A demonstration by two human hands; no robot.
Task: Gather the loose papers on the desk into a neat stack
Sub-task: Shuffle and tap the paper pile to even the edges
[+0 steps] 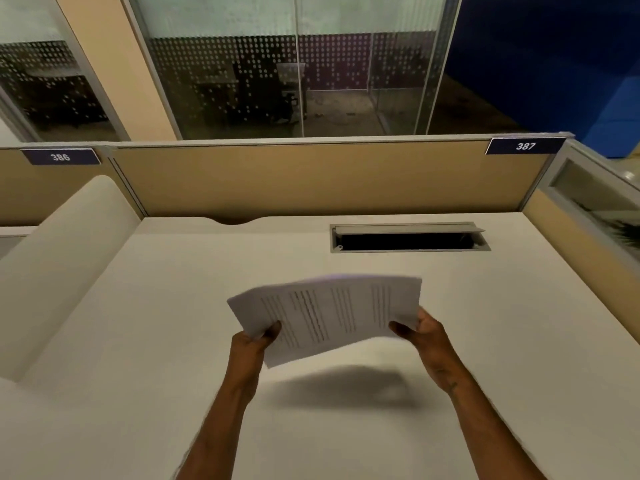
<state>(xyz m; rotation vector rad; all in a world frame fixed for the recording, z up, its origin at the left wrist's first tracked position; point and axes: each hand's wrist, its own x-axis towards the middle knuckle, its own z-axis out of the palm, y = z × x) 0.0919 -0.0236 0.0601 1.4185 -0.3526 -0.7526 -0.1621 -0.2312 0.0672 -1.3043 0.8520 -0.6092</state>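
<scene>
A bundle of white printed papers (329,315) hangs in the air above the white desk (145,341), tilted, with its shadow on the desk below. My left hand (254,342) grips the bundle's near left corner, thumb on top. My right hand (420,329) grips its right edge, thumb on top as well. The sheets look blurred, and their edges are slightly fanned at the left.
An open grey cable hatch (410,237) is set into the desk at the back right. Tan partition panels (311,178) with number plates 386 and 387 close off the back. A rounded white divider (65,251) stands on the left, and a glazed side panel (595,202) on the right.
</scene>
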